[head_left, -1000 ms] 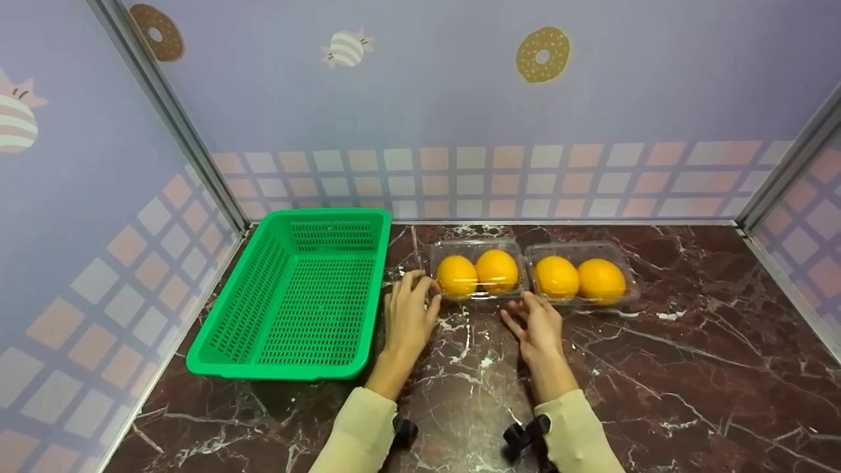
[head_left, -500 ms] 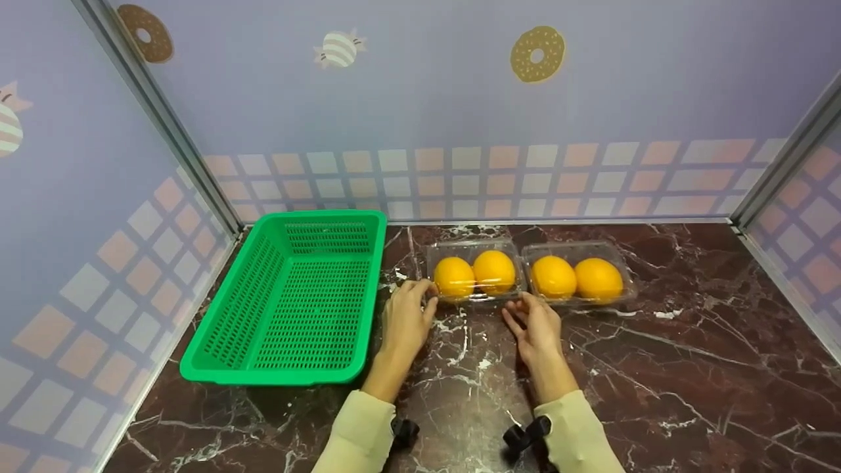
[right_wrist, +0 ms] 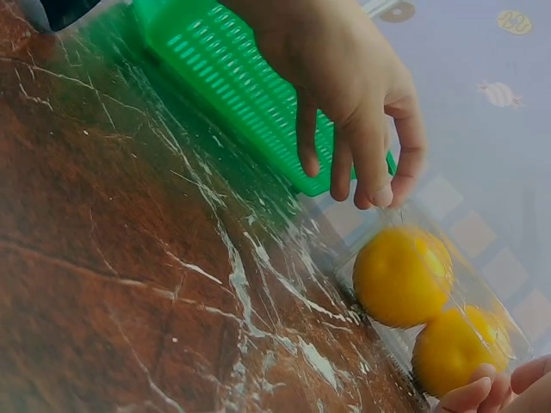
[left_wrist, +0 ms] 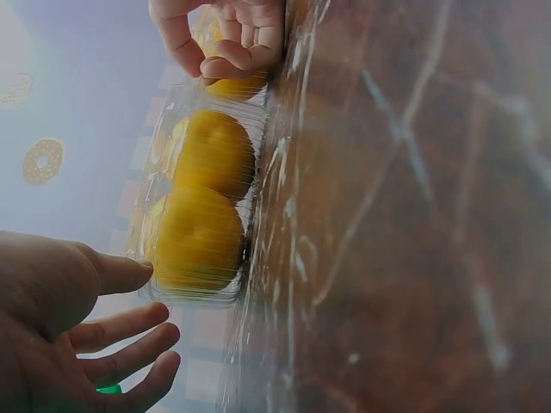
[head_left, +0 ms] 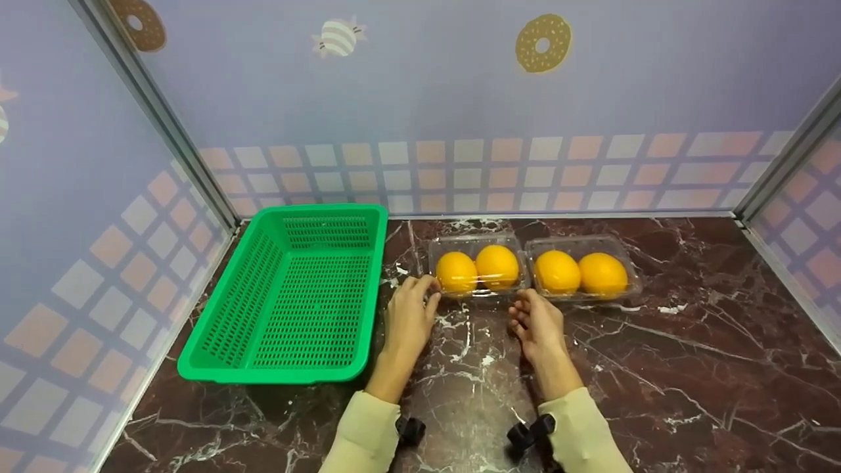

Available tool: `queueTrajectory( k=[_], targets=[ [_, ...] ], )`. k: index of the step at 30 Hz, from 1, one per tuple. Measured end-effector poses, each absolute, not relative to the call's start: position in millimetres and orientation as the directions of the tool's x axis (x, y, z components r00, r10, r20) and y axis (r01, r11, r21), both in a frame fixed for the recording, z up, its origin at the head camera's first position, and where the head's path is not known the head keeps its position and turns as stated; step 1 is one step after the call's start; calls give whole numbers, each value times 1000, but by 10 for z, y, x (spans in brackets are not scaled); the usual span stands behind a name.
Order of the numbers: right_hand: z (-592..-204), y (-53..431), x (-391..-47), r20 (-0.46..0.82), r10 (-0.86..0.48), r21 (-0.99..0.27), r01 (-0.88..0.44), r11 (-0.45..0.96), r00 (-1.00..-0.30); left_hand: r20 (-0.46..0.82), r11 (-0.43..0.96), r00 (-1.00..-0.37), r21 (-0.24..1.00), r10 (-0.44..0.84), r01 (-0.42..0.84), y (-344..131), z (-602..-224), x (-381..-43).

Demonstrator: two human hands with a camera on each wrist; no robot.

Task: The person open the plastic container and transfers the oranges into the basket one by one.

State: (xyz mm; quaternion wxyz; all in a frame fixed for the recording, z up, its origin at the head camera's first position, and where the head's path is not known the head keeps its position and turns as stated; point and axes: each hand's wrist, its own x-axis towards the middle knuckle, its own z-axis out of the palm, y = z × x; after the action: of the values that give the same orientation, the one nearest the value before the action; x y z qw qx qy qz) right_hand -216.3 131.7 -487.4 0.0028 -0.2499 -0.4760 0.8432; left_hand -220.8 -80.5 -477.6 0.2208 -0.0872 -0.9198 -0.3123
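Since half a second ago the right hand (head_left: 542, 326) has drawn its fingers further in, while the left hand (head_left: 409, 315) keeps its place; the left hand angles toward 1 o'clock, back upward, thumb and fingers loosely spread at the 8 o'clock corner of a clear pack (head_left: 460, 246) with two oranges (head_left: 456, 272) inside; the right hand angles toward 11 o'clock at that pack's 5 o'clock corner, fingers loosely curled; whether either hand's tips touch the plastic, I cannot tell; both forearms, in pale sleeves (head_left: 364, 430), reach in from 6 o'clock over the dark marbled tabletop (head_left: 690, 341); a second clear pack (head_left: 578, 244), also with two oranges, lies at 3 o'clock, just beside the first; a green basket (head_left: 376, 289) stands at 9 o'clock from the left hand.
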Motion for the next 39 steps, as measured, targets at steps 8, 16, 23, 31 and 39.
queueTrajectory(
  k=[8, 16, 23, 31, 39],
  targets=[
    [-4899, 1216, -2161, -408, 251, -817, 228, -530, -878, 461, 760, -886, 560, 45, 330, -857, -4750, -2237],
    [-4889, 1024, -2150, -378, 193, -827, 236, -511, -905, 468, 767, -883, 555, 33, 322, -909, -4710, -2272],
    [-4935, 880, -2116, -343, 113, -851, 257, -459, -932, 481, 790, -876, 529, 23, 311, -885, -4785, -2271],
    [-4958, 595, -2137, -323, 83, -863, 258, -434, -943, 487, 804, -872, 505, 36, 315, -905, -4779, -2288],
    [-4968, 400, -2178, -315, 69, -856, 252, -451, -947, 487, 822, -873, 488, 24, 295, -898, -4785, -2284]
  ],
)
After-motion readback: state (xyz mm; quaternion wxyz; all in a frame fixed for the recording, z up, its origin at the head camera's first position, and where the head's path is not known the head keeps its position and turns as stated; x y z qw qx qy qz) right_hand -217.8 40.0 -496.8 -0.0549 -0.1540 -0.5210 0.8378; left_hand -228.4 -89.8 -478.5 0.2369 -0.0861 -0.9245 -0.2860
